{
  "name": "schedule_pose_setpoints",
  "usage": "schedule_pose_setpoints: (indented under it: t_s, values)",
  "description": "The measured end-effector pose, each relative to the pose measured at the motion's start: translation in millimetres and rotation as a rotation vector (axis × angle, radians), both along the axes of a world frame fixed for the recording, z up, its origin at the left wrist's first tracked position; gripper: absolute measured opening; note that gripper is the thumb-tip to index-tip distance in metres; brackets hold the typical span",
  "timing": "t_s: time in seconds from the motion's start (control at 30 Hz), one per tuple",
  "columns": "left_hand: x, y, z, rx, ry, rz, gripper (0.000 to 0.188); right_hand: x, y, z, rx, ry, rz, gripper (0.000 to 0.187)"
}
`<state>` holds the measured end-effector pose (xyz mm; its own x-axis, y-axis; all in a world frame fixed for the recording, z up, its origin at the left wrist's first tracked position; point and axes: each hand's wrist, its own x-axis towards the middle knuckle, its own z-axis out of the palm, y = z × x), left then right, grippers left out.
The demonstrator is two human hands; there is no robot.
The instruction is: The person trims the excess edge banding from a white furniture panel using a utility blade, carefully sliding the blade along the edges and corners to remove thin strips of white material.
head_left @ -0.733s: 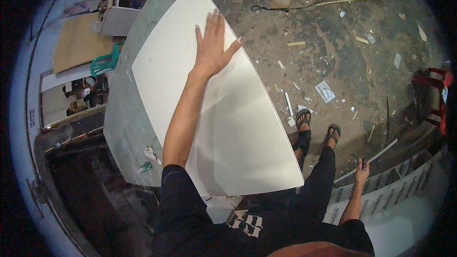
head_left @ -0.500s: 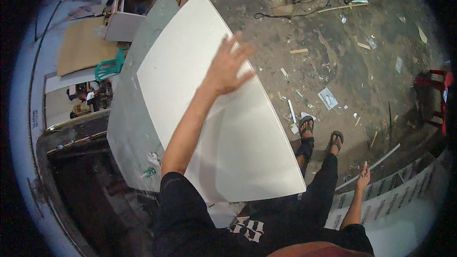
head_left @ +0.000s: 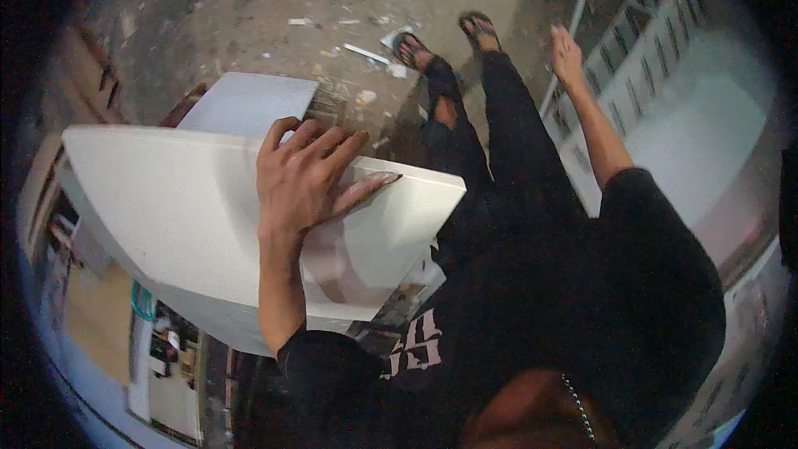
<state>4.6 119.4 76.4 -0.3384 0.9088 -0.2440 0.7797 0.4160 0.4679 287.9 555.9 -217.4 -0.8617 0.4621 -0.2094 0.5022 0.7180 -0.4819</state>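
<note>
A thick white board lies slanted in front of me, its long edge toward the floor side. My left hand is at that edge, fingers bent over it and thumb along the near face, gripping the board. My right hand hangs out to the right, its fingers drawn together. Behind it runs a thin pale strip; whether the fingers touch it, or hold some small thing, I cannot make out.
Paper and wood scraps litter the floor around my sandalled feet. A pale panel lies beyond the board. Sheets with dark printed marks stand on the right. A green plastic chair is at the left.
My view has swung round, so the board appears lower and more sideways. My left hand has gone from lying spread on the board to curling over its edge.
</note>
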Motion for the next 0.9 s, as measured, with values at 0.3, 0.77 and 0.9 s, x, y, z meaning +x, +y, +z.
schedule_pose_setpoints:
  t_s: [0.3,0.77,0.9]
  values:
    - [43.7,48.8,10.8,-0.06,-0.318,-0.108,0.043,-30.5,-68.2,61.6,-0.32,-0.045,-0.422,0.037]
    - [44.1,41.1,25.5,0.049,-0.156,0.061,0.042,-0.7,-140.2,106.5,-0.691,-0.073,-0.493,0.031]
    - [51.4,42.5,28.6,0.092,-0.156,0.102,0.026,34.5,-154.1,94.4,-0.626,0.011,-0.397,0.03]
